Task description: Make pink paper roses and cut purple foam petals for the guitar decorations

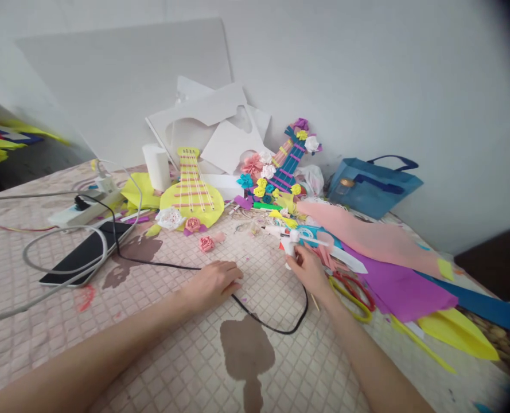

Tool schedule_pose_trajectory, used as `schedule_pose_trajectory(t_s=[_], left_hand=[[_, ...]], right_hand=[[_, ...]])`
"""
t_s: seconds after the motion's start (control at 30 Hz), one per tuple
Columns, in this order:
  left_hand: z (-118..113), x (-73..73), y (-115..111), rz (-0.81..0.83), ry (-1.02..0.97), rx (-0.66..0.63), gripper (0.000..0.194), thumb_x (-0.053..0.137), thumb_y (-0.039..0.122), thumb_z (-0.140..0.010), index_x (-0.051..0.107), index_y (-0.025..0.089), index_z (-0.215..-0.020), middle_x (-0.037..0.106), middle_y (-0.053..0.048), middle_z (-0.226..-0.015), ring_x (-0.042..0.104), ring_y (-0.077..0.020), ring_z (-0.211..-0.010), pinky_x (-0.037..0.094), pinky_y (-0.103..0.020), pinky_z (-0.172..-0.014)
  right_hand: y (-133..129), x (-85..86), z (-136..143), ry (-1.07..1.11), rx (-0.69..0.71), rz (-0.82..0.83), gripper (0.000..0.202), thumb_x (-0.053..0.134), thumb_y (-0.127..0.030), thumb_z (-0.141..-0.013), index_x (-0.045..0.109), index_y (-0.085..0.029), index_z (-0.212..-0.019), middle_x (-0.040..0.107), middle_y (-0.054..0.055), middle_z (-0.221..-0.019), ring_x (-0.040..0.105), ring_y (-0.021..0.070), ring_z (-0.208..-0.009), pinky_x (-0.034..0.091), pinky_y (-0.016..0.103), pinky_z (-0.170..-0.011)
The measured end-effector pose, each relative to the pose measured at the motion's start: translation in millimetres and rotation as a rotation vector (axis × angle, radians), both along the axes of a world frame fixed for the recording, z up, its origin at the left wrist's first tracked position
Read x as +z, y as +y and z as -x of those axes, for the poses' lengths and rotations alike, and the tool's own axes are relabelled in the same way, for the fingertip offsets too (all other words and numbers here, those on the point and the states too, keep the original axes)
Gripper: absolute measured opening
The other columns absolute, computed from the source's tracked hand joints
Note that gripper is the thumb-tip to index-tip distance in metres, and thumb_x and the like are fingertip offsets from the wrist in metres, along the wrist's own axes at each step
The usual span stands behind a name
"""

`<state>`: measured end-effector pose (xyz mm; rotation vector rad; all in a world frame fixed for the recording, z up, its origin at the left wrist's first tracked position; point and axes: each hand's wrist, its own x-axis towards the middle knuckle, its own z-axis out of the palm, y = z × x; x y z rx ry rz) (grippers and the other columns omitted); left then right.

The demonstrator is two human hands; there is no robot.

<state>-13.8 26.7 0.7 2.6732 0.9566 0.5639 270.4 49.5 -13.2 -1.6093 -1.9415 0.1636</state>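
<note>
Here the glue gun (285,240) sits inside right-hand fingers (300,259).

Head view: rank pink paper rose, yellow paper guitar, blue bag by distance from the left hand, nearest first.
From the left hand, resting on the cloth:
1. Pink paper rose, just beyond the hand, slightly to its left.
2. Yellow paper guitar, farther back, propped near the white roll.
3. Blue bag, far right, against the wall.

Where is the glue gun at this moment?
In the head view, the glue gun is right of centre, held in the right hand, beside the pink paper and near the scissors.
</note>
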Motion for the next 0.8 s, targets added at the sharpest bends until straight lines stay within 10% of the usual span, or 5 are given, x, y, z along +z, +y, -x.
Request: schedule_pose_trajectory(t_s=[0.3, 0.57, 0.8], left_hand=[[0.8, 3.5, -0.6, 0.0, 0.013, 0.025, 0.015, 0.048, 0.019, -0.091, 0.061, 0.017, -0.098, 0.063, -0.004, -0.084, 0.061, -0.0162, -0.075, 0.047, -0.027, -0.07], [8.3, -4.6, 9.0, -0.141, -0.067, 0.133, 0.017, 0.046, 0.02, -0.092, 0.062, 0.018, -0.095, 0.066, -0.005, -0.084, 0.062, -0.018, -0.079, 0.046, -0.032, -0.075], [6.8, 34.2, 57.0, -0.247, 0.1, 0.324, 0.017, 0.049, 0.017, -0.089, 0.064, 0.016, -0.081, 0.063, -0.01, -0.086, 0.055, -0.0246, -0.084, 0.043, -0.037, -0.074]], right_hand=[[31.2, -1.9, 4.1, -0.002, 0.009, -0.064, 0.018, 0.053, -0.034, -0.081, 0.055, -0.018, -0.072, 0.056, 0.002, -0.067, 0.049, 0.0169, -0.062, 0.038, 0.029, -0.06], [7.7, -1.8, -0.8, 0.126, -0.034, -0.135, 0.03, 0.05, -0.035, -0.087, 0.056, -0.015, -0.108, 0.063, 0.008, -0.088, 0.058, 0.0186, -0.07, 0.048, 0.032, -0.064], [-42.2, 6.5, 20.1, 0.258, 0.239, -0.107, 0.016, 0.044, -0.023, -0.092, 0.06, -0.022, -0.094, 0.065, 0.004, -0.084, 0.061, 0.0177, -0.074, 0.049, 0.029, -0.067]])
